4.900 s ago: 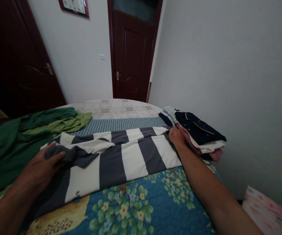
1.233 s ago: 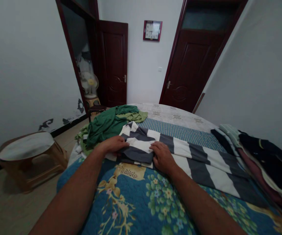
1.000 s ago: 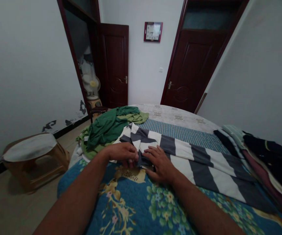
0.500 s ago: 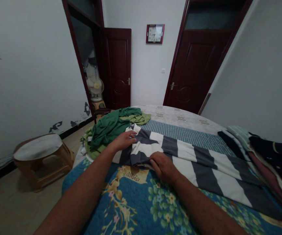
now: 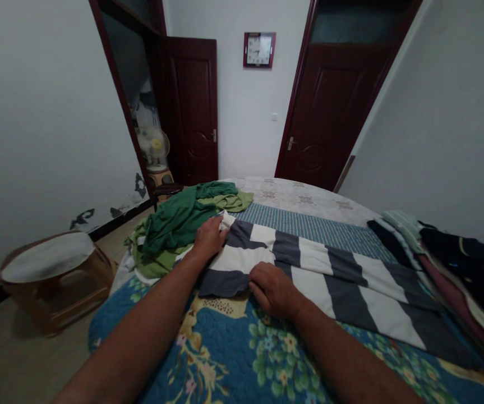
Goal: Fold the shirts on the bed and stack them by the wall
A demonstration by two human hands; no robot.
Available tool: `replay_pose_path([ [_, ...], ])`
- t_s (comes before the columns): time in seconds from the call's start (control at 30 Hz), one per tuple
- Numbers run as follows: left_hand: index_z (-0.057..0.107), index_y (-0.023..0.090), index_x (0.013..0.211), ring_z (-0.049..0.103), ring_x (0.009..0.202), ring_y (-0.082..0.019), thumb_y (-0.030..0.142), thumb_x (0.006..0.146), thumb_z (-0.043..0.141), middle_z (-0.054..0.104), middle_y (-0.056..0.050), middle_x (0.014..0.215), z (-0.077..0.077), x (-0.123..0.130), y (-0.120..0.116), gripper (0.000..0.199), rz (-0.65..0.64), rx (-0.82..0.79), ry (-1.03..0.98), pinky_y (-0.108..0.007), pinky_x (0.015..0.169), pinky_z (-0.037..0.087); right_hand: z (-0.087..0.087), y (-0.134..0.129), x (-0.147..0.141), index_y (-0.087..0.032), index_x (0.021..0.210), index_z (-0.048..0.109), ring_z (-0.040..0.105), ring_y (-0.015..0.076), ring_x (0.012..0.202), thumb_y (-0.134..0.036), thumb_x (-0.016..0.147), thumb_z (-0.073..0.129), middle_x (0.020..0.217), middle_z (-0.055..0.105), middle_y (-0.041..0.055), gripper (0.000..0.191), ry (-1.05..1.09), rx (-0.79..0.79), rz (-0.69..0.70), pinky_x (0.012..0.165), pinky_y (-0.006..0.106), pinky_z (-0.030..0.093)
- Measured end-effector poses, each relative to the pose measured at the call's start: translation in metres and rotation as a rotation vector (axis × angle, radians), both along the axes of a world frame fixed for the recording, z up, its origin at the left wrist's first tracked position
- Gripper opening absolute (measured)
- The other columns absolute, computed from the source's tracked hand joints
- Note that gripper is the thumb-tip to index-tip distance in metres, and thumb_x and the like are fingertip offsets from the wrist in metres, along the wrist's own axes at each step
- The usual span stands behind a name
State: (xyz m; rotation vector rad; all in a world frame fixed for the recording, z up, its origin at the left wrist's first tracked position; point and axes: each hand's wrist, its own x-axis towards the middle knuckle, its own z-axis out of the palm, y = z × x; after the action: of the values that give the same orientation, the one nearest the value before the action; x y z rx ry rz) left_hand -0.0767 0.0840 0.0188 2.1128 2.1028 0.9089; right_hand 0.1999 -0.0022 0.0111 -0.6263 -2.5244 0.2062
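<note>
A long garment with wide grey and white stripes (image 5: 309, 258) lies flat across a blue floral quilt (image 5: 220, 342). At its far left corner, my left hand (image 5: 210, 235) has its fingers closed on the white cloth. My right hand (image 5: 272, 287) has curled fingers and pinches the near edge, beside a grey stripe. Left of the striped cloth, a dark green garment (image 5: 178, 216) lies crumpled over light green cloth (image 5: 166, 261).
On the right rests a stack of folded clothes (image 5: 456, 264). A stool (image 5: 56, 269) stands on the floor at the left. Behind the bed are an open door (image 5: 193, 106), a shut door (image 5: 330, 106) and a wall clock (image 5: 259, 50).
My left hand has moved left and closed on the cloth's far corner. The striped cloth's left end is spread wider and flatter. The view has shifted slightly.
</note>
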Motion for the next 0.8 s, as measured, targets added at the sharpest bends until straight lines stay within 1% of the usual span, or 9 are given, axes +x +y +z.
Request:
replay_pose_path([
  [0.13,0.056,0.020,0.151,0.071,0.122,-0.033,0.041,0.097,0.072,0.078,-0.018,0.126,0.009,0.004,0.029,0.061,0.093,-0.121,-0.134,-0.040,0.103,0.050,0.000,0.000,-0.001,-0.022,0.095,0.061,0.056,0.0233,0.089,-0.025,0.105,0.047,0.093,0.065,0.0083,0.018,-0.016,0.003,-0.002,0.082,0.037,0.044],
  [0.23,0.061,0.021,0.144,0.074,0.114,-0.031,0.035,0.096,0.071,0.080,-0.015,0.121,0.009,0.002,0.045,0.051,0.123,-0.153,-0.182,-0.037,0.096,0.051,0.001,0.000,-0.001,-0.022,0.094,0.061,0.056,0.0235,0.088,-0.026,0.104,0.047,0.091,0.065,0.0082,0.018,-0.005,0.014,-0.003,0.082,0.037,0.044],
  [0.33,0.061,0.018,0.144,0.074,0.110,-0.032,0.026,0.100,0.058,0.079,-0.018,0.118,0.005,-0.003,0.047,0.044,0.200,-0.122,-0.187,-0.040,0.095,0.052,0.001,0.001,0.000,-0.022,0.096,0.061,0.057,0.0237,0.090,-0.027,0.105,0.047,0.093,0.066,0.0087,0.018,0.068,-0.016,-0.026,0.084,0.038,0.046],
  [0.43,0.062,0.019,0.146,0.071,0.116,-0.035,0.020,0.098,0.057,0.076,-0.019,0.123,-0.001,-0.009,0.041,0.048,0.223,-0.096,-0.155,-0.043,0.100,0.051,0.000,0.004,0.001,-0.022,0.099,0.062,0.059,0.0238,0.093,-0.028,0.107,0.045,0.095,0.067,0.0091,0.019,0.178,-0.064,-0.065,0.087,0.038,0.048],
  [0.53,0.067,0.021,0.144,0.067,0.123,-0.033,0.021,0.095,0.060,0.070,-0.017,0.134,0.000,-0.012,0.034,0.049,0.134,0.001,-0.100,-0.042,0.107,0.050,-0.003,0.008,0.001,-0.022,0.099,0.062,0.060,0.0232,0.092,-0.029,0.108,0.045,0.093,0.067,0.0085,0.021,0.222,-0.079,-0.068,0.086,0.037,0.049],
  [0.57,0.069,0.021,0.142,0.067,0.123,-0.032,0.022,0.095,0.060,0.070,-0.016,0.134,0.003,-0.012,0.031,0.048,0.086,0.037,-0.086,-0.041,0.109,0.050,-0.004,0.008,0.001,-0.022,0.098,0.063,0.061,0.0230,0.091,-0.030,0.108,0.046,0.093,0.067,0.0086,0.021,0.222,-0.081,-0.067,0.085,0.037,0.049],
  [0.63,0.077,0.021,0.128,0.068,0.120,-0.030,0.022,0.093,0.061,0.073,-0.014,0.127,0.011,-0.014,0.025,0.038,-0.035,0.055,-0.087,-0.041,0.112,0.050,-0.004,0.007,0.001,-0.022,0.099,0.065,0.062,0.0228,0.091,-0.031,0.109,0.046,0.094,0.068,0.0090,0.022,0.210,-0.091,-0.074,0.085,0.036,0.050],
  [0.7,0.082,0.023,0.111,0.070,0.114,-0.028,0.026,0.091,0.062,0.078,-0.011,0.116,0.018,-0.015,0.016,0.029,-0.197,-0.041,-0.168,-0.040,0.110,0.051,-0.004,0.004,0.002,-0.022,0.100,0.066,0.063,0.0224,0.091,-0.032,0.109,0.047,0.094,0.070,0.0090,0.023,0.197,-0.108,-0.087,0.084,0.035,0.050],
  [0.8,0.083,0.025,0.104,0.074,0.099,-0.026,0.035,0.087,0.066,0.083,-0.006,0.101,0.023,-0.014,-0.004,0.027,-0.436,-0.285,-0.396,-0.036,0.098,0.057,0.001,0.004,0.001,-0.023,0.101,0.069,0.065,0.0211,0.089,-0.033,0.108,0.049,0.093,0.072,0.0073,0.024,0.187,-0.196,-0.087,0.084,0.034,0.050],
])
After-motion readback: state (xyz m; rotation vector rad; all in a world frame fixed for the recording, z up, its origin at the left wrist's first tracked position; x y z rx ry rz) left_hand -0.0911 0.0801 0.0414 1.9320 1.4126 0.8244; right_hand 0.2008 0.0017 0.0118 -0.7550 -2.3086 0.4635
